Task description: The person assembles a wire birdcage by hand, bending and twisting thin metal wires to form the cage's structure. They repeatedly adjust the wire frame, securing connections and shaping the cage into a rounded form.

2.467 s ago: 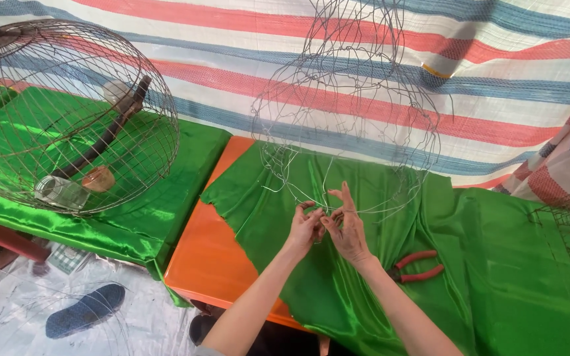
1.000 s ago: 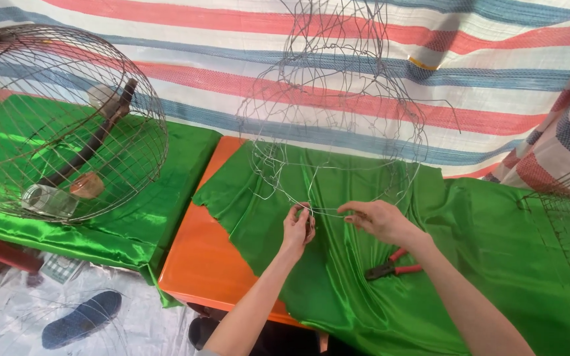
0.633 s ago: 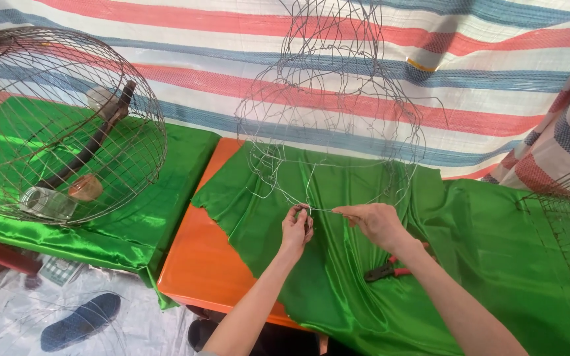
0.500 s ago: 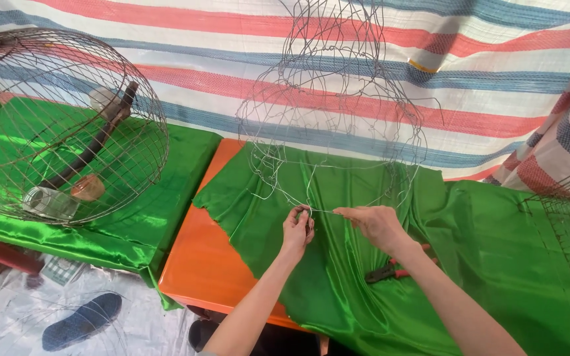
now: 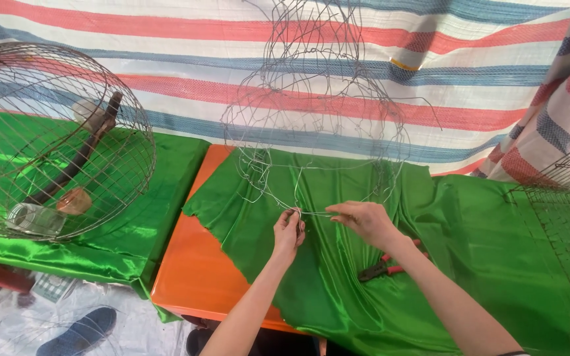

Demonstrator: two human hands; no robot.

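A tall open wire frame [image 5: 311, 118] stands on green satin cloth [image 5: 470, 250] over an orange table [image 5: 192, 277]. My left hand [image 5: 289, 232] pinches the frame's lower rim wire at its front. My right hand [image 5: 364, 221] holds a thin wire strand just to the right of it, the strand stretched between both hands. Red-handled pliers [image 5: 384, 267] lie on the cloth under my right forearm.
A finished round wire cage [image 5: 54, 138] with a wooden perch, a small cup and a clear jar rests on a green-covered table at left. Another mesh cage [image 5: 562, 191] stands at far right. A striped tarp hangs behind. A dark sandal [image 5: 77, 329] lies on the floor.
My hands have parted: the right one moved off to the right, drawing the wire out, while the left stays at the rim. The pliers lie where they were.
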